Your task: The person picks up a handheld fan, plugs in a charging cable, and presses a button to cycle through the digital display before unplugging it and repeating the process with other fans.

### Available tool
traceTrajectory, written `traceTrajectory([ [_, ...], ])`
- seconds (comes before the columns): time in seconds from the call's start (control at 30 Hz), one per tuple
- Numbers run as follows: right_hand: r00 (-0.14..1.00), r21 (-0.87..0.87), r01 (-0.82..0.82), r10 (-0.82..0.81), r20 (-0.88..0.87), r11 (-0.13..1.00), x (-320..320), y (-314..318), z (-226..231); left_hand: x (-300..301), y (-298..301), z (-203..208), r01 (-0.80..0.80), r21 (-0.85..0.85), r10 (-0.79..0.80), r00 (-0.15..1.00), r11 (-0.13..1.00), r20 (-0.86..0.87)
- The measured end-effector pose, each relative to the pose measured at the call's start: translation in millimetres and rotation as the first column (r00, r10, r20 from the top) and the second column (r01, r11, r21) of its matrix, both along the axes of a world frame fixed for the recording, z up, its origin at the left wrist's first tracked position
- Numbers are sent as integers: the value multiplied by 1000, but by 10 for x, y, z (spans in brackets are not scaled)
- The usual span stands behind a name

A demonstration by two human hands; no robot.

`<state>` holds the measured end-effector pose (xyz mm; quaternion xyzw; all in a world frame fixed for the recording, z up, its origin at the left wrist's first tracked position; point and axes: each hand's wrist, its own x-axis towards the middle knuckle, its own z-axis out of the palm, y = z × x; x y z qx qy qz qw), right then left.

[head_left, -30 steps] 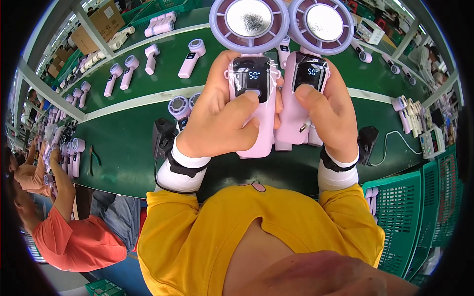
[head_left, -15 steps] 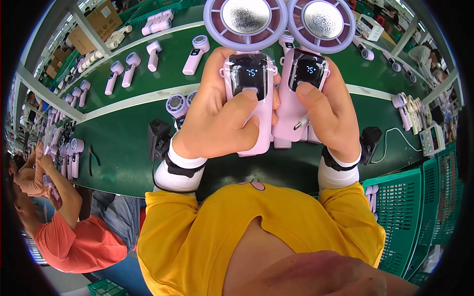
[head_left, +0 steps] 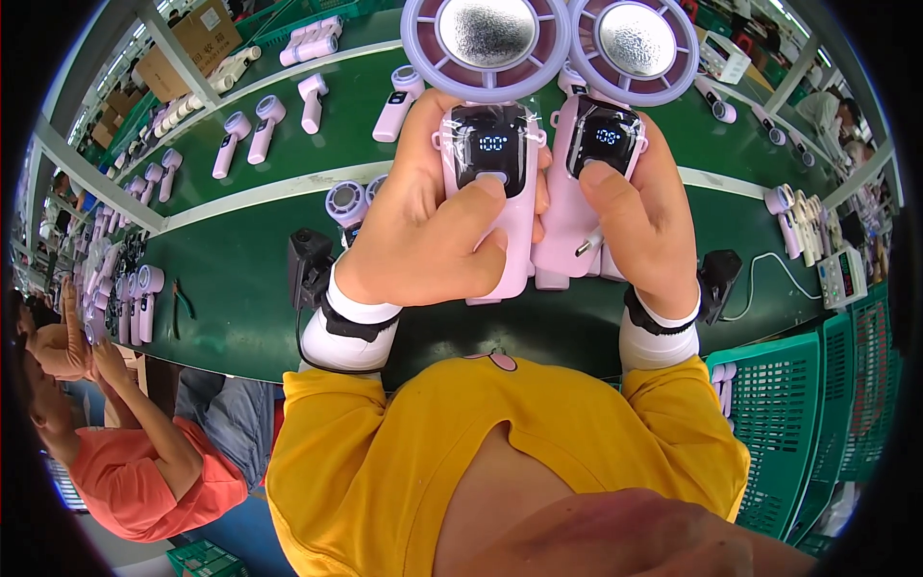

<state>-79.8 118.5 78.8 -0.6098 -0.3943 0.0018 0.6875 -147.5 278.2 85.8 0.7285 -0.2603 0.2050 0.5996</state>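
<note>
My left hand (head_left: 423, 221) is wrapped round a pink handheld fan (head_left: 500, 226), thumb on the button below its lit black display. In my right hand (head_left: 639, 216) is a second pink handheld fan (head_left: 567, 216), its display lit too and my thumb at its button. Both fans stand side by side, round purple-rimmed heads away from me, silver discs facing up. A short metal-tipped plug (head_left: 588, 242) pokes out beside my right palm. More fans (head_left: 348, 204) lie on the green bench behind my left wrist, and others are partly hidden under the held ones.
Several fans (head_left: 264, 130) stand along the green conveyor beyond a pale rail (head_left: 250, 205). Green-handled pliers (head_left: 181, 306) lie at left, near a co-worker in a red shirt (head_left: 144, 481) holding a fan. On the right are a small meter (head_left: 841, 276) with a white cable and green crates (head_left: 769, 433).
The readings on both lit displays have changed. Fans on the far conveyor have shifted right. The co-worker's arms have moved away from their body; my hands have hardly moved.
</note>
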Motion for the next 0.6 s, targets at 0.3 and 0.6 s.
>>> traceTrajectory([
  [0.3, 999, 7, -24, 24, -25, 1000, -112, 86, 9, -153, -15, 18, 55, -435, -123, 984, 899, -128],
  [0.6, 941, 92, 319, -326, 87, 943, -54, -287, -24, -398, 864, -121, -173, -594, 55, 976, 786, -211],
])
